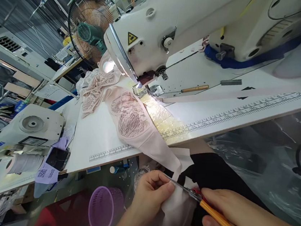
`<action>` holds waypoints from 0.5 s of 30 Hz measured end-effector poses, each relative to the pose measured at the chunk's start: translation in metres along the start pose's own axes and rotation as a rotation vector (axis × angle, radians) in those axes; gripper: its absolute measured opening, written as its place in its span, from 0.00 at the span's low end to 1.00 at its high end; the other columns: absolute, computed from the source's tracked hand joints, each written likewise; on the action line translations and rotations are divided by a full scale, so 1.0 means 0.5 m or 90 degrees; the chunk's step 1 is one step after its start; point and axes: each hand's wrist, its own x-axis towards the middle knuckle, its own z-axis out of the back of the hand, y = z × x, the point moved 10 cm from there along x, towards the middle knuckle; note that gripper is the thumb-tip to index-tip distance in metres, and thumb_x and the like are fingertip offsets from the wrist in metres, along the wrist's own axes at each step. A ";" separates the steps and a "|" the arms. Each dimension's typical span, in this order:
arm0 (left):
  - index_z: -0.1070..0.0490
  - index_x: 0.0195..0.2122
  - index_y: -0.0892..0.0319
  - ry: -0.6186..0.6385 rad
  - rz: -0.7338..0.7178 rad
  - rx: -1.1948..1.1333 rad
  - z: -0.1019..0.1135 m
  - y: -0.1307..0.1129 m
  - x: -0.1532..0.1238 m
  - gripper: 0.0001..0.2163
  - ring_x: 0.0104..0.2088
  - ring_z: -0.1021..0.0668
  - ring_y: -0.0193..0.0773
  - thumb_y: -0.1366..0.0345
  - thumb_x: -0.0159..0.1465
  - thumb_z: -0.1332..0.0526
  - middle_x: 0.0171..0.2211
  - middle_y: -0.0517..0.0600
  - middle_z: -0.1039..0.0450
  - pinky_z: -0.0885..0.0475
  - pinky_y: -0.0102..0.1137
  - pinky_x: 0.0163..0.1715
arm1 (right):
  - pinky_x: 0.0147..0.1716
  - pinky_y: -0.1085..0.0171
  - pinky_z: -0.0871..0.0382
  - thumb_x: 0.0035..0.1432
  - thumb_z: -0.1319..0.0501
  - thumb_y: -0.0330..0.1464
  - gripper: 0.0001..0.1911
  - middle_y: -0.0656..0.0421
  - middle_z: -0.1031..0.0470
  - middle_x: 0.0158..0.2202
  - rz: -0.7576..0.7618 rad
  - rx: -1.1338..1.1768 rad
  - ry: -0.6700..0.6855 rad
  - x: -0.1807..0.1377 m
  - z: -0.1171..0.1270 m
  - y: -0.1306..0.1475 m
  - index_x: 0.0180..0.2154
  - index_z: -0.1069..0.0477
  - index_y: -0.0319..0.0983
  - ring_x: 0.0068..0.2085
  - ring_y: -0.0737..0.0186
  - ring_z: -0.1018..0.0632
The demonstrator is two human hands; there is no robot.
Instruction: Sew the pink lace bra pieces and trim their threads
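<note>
A pale pink lace bra lies on the white sewing table, its band hanging over the front edge toward my lap. My left hand pinches the end of that band between thumb and fingers. In my right hand is a pair of scissors with a long orange handle and a red part near the pivot. The slim metal blades point left and reach the fabric at my left fingertips. Whether they have cut into it I cannot tell. More pale fabric hangs below, over my lap.
The white sewing machine stands over the table, its lamp lit near the needle. More lace pieces are heaped behind the bra. A wooden-handled tool lies on the machine bed. Below are a purple basket and, left, a phone.
</note>
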 end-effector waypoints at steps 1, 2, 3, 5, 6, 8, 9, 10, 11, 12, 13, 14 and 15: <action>0.29 0.21 0.63 -0.001 -0.007 -0.001 0.001 -0.003 0.000 0.22 0.17 0.36 0.24 0.51 0.39 0.24 0.17 0.44 0.32 0.44 0.22 0.19 | 0.28 0.63 0.38 0.61 0.49 0.50 0.20 0.55 0.26 0.32 -0.006 -0.004 0.006 0.001 -0.005 -0.003 0.33 0.35 0.40 0.31 0.56 0.28; 0.29 0.21 0.63 -0.005 -0.018 -0.003 0.002 -0.008 0.000 0.22 0.18 0.36 0.24 0.51 0.38 0.24 0.17 0.44 0.32 0.44 0.22 0.19 | 0.28 0.64 0.39 0.61 0.49 0.51 0.21 0.55 0.27 0.32 -0.010 0.000 0.010 0.003 -0.008 -0.005 0.32 0.35 0.40 0.31 0.57 0.29; 0.28 0.20 0.63 -0.010 -0.030 -0.005 0.004 -0.012 -0.001 0.21 0.18 0.35 0.25 0.52 0.38 0.23 0.17 0.44 0.32 0.43 0.23 0.20 | 0.27 0.64 0.40 0.61 0.49 0.51 0.21 0.56 0.27 0.31 -0.012 0.011 0.013 0.005 -0.011 -0.005 0.31 0.36 0.41 0.30 0.58 0.29; 0.28 0.20 0.63 -0.019 -0.048 -0.008 0.007 -0.021 -0.002 0.21 0.20 0.34 0.26 0.52 0.37 0.23 0.18 0.45 0.31 0.42 0.23 0.21 | 0.26 0.65 0.41 0.60 0.47 0.50 0.20 0.57 0.28 0.30 -0.028 0.046 0.016 0.010 -0.013 -0.007 0.30 0.38 0.41 0.29 0.60 0.31; 0.27 0.20 0.63 -0.019 -0.050 -0.006 0.008 -0.022 -0.003 0.21 0.20 0.34 0.26 0.53 0.37 0.23 0.18 0.45 0.30 0.42 0.23 0.22 | 0.26 0.65 0.41 0.60 0.47 0.49 0.19 0.58 0.28 0.29 -0.037 0.058 0.011 0.012 -0.011 -0.007 0.29 0.39 0.41 0.28 0.61 0.31; 0.26 0.20 0.63 -0.015 -0.045 0.003 0.010 -0.022 -0.005 0.20 0.20 0.33 0.26 0.52 0.38 0.23 0.18 0.46 0.29 0.42 0.24 0.22 | 0.26 0.65 0.41 0.59 0.46 0.48 0.18 0.58 0.30 0.28 -0.031 0.059 -0.016 0.014 0.003 0.001 0.27 0.40 0.40 0.27 0.62 0.33; 0.26 0.21 0.63 -0.014 -0.044 0.008 0.012 -0.022 -0.006 0.20 0.19 0.33 0.27 0.52 0.38 0.23 0.19 0.46 0.29 0.42 0.24 0.22 | 0.25 0.65 0.41 0.59 0.46 0.47 0.18 0.59 0.30 0.27 -0.013 0.052 -0.040 0.013 0.015 0.009 0.26 0.40 0.41 0.26 0.63 0.33; 0.25 0.21 0.63 -0.014 -0.046 0.012 0.014 -0.022 -0.007 0.20 0.19 0.33 0.27 0.52 0.39 0.24 0.19 0.47 0.28 0.42 0.24 0.22 | 0.25 0.65 0.41 0.59 0.46 0.47 0.18 0.59 0.31 0.26 0.011 0.046 -0.063 0.010 0.027 0.019 0.26 0.40 0.41 0.26 0.63 0.33; 0.25 0.21 0.63 -0.015 -0.052 0.014 0.016 -0.023 -0.008 0.20 0.19 0.33 0.27 0.52 0.39 0.24 0.19 0.47 0.28 0.41 0.24 0.22 | 0.24 0.66 0.40 0.58 0.45 0.46 0.17 0.60 0.31 0.26 0.040 0.043 -0.088 0.006 0.039 0.030 0.26 0.40 0.41 0.26 0.63 0.33; 0.24 0.22 0.63 -0.017 -0.062 0.017 0.019 -0.026 -0.009 0.19 0.20 0.33 0.27 0.52 0.40 0.24 0.20 0.47 0.27 0.41 0.24 0.22 | 0.24 0.66 0.40 0.58 0.44 0.47 0.17 0.60 0.31 0.25 0.066 0.046 -0.121 0.000 0.053 0.039 0.25 0.39 0.41 0.25 0.63 0.33; 0.24 0.22 0.63 -0.019 -0.073 0.022 0.022 -0.029 -0.010 0.19 0.20 0.32 0.28 0.52 0.41 0.24 0.20 0.48 0.27 0.40 0.24 0.22 | 0.24 0.66 0.39 0.57 0.43 0.47 0.17 0.61 0.31 0.25 0.090 0.050 -0.158 -0.008 0.068 0.046 0.26 0.39 0.42 0.25 0.63 0.33; 0.23 0.23 0.62 -0.020 -0.086 0.029 0.023 -0.033 -0.011 0.19 0.21 0.31 0.29 0.52 0.41 0.24 0.21 0.48 0.26 0.39 0.25 0.23 | 0.24 0.65 0.38 0.56 0.42 0.48 0.17 0.61 0.32 0.24 0.106 0.055 -0.199 -0.015 0.083 0.051 0.26 0.38 0.42 0.25 0.62 0.33; 0.23 0.23 0.62 -0.020 -0.101 0.038 0.023 -0.038 -0.012 0.18 0.21 0.30 0.30 0.52 0.42 0.25 0.21 0.49 0.25 0.38 0.25 0.23 | 0.25 0.65 0.38 0.55 0.41 0.48 0.17 0.61 0.33 0.24 0.116 0.060 -0.241 -0.022 0.098 0.054 0.25 0.38 0.43 0.25 0.62 0.33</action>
